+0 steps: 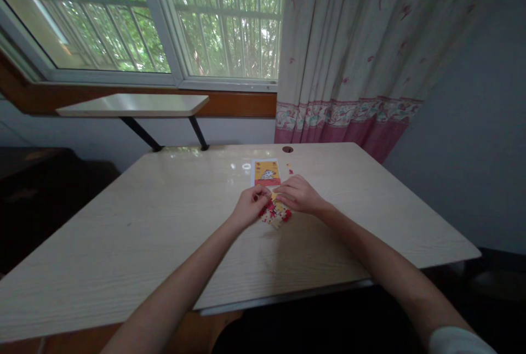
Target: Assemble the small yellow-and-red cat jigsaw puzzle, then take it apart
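- Puzzle pieces (273, 213) lie clustered on the tabletop (164, 222), just this side of the picture card (267, 170).
- Left hand (251, 203) and right hand (302, 195), fingers bent, meet over them; grip unclear.

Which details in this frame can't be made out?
All in the head view:
What, if anything, the left hand and right hand hold: hidden by the hands themselves.
Number of loose pieces: too small, crowded, partly covered by the hands.
Fine print on the picture card: too small.
Right sleeve: cut off by the bottom edge.
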`<state>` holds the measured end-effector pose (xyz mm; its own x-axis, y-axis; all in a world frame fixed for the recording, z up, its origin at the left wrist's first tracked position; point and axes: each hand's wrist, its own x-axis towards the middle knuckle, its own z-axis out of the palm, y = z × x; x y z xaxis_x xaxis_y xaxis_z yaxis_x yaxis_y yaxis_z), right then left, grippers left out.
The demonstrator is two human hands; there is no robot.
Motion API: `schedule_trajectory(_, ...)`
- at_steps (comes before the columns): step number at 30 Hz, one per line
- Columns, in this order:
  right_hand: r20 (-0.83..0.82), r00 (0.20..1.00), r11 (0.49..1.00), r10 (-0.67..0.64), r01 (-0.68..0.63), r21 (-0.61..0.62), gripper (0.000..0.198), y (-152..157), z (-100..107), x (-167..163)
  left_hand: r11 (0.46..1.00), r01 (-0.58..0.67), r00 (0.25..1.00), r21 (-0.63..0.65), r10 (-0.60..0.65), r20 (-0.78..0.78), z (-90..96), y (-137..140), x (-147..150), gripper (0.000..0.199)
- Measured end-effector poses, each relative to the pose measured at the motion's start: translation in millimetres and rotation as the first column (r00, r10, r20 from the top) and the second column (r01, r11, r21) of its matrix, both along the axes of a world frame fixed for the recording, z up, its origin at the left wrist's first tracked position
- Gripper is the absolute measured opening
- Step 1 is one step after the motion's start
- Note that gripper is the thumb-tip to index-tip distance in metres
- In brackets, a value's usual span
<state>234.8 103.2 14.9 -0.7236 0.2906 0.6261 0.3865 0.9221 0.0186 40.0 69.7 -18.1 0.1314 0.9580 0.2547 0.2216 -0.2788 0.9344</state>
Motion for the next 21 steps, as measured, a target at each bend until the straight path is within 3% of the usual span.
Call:
schedule_trajectory(6, -0.04, 0.998, 0.997, 0.048, -0.05, -0.064, 0.02, -0.3, -0.8, 0.6, 0.997, 0.023, 0.994, -0.074, -0.015, 0.105, 3.6, -0.8, 0.0, 0.018)
schedule_trajectory(12, -0.131, 0.991, 0.999, -0.018, 0.012, -0.05, 0.02, -0.4, -4.8, 0.8, 0.991, 0.054, 0.976, -0.122, -0.026, 0.216, 14.1, -5.2, 2.1, 0.028)
schedule_trajectory(16, -0.138, 0.987, 0.995, -0.086, 0.077, -0.068, 0.021, -1.8, -4.8, -0.2, 0.992, 0.057, 0.983, -0.116, -0.035, 0.181, 11.9, -5.1, 2.2, 0.027)
schedule_trajectory(21, -0.119, 0.991, 0.996, -0.064, 0.057, -0.064, 0.022, -3.0, -2.7, -1.0, 0.995, 0.006, 0.992, -0.099, 0.006, 0.127, 9.2, -2.7, 1.0, 0.022)
